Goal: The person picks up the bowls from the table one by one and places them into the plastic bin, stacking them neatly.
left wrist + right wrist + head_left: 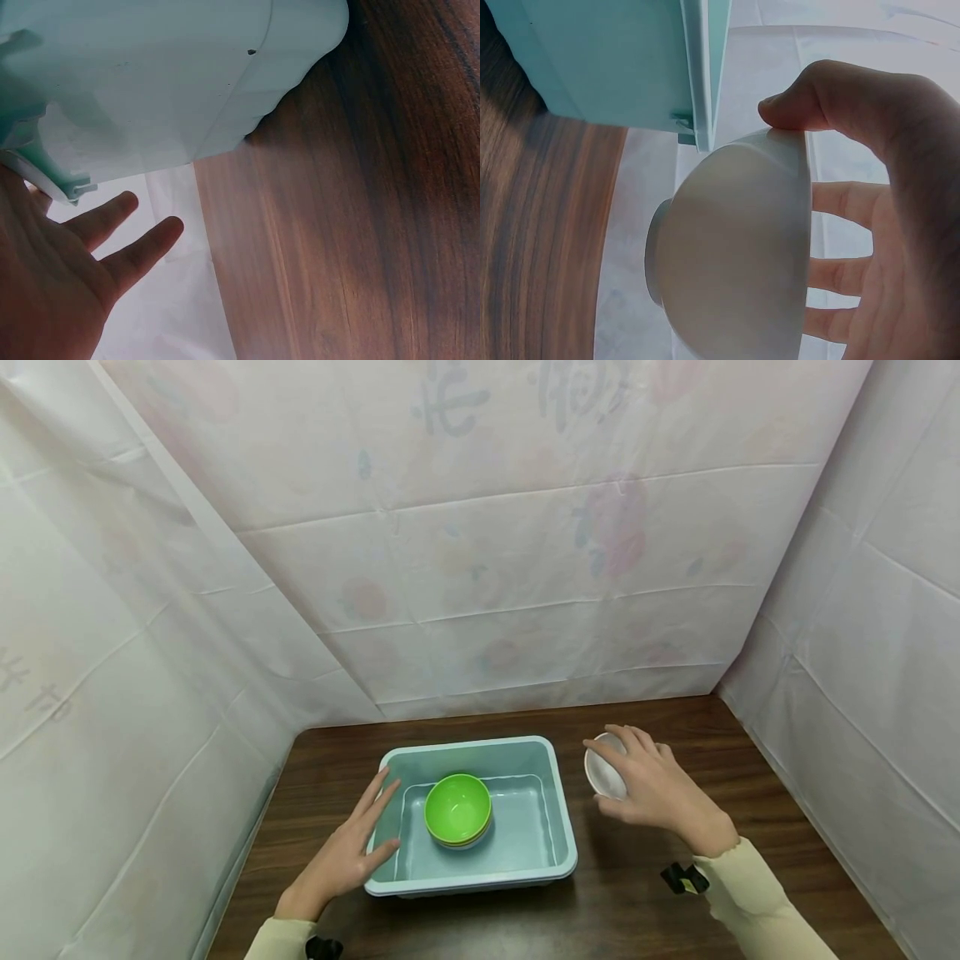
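While the left hand (pixel 341 860) lies flat, fingers straight, against the left rim of the tub (pixel 558 814), the right hand (pixel 660 789) grips a white bowl (pixel 604 768), tilted, above the table (pixel 675 727) right of the tub. Probable step: carrying over; next, lowering onto the green bowl (pixel 457 808) stack needs centring.

A dark wooden tabletop (pixel 645 902) carries everything. White sheeting (pixel 525 568) printed with faded flowers walls the tabletop in behind and along both its sides.
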Demonstrator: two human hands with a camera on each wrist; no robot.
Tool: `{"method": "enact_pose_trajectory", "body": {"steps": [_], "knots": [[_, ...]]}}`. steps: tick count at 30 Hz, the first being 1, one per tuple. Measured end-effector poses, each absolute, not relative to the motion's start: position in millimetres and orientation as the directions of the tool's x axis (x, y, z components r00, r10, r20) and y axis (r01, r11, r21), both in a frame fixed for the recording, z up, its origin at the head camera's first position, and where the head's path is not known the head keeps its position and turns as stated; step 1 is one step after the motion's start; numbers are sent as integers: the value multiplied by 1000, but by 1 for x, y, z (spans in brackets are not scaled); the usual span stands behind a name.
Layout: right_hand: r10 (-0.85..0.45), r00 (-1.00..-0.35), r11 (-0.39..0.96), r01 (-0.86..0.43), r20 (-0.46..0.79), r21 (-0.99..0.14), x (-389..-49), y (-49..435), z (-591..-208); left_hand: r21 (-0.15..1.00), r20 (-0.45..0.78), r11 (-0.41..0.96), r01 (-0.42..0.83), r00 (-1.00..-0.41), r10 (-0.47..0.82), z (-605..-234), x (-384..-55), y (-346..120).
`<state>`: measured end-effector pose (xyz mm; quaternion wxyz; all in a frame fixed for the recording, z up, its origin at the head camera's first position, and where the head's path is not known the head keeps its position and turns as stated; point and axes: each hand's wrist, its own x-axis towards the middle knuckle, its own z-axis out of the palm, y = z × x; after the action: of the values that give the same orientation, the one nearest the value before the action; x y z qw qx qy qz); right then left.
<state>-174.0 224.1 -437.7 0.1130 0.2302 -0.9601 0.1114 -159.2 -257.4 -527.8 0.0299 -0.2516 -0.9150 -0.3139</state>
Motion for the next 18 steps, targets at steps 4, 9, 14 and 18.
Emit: {"method": "enact_pose_trajectory", "body": {"steps": [4,9,14,18], "knots": [[-414,-868,868,-467,273,-167,-174,223,-436,561,207,677,476,-873,442,-527,-159,-257],[-417,-866,865,-471,275,-172,-174,222,-434,559,207,679,476,-873,442,-526,-158,-257],[-421,-866,864,-474,272,-171,-175,221,-433,562,209,676,477,-872,442,-525,-158,-256],[-420,-867,864,-472,268,-173,-176,221,-433,561,214,674,481,-871,443,-525,-158,-256]]}}
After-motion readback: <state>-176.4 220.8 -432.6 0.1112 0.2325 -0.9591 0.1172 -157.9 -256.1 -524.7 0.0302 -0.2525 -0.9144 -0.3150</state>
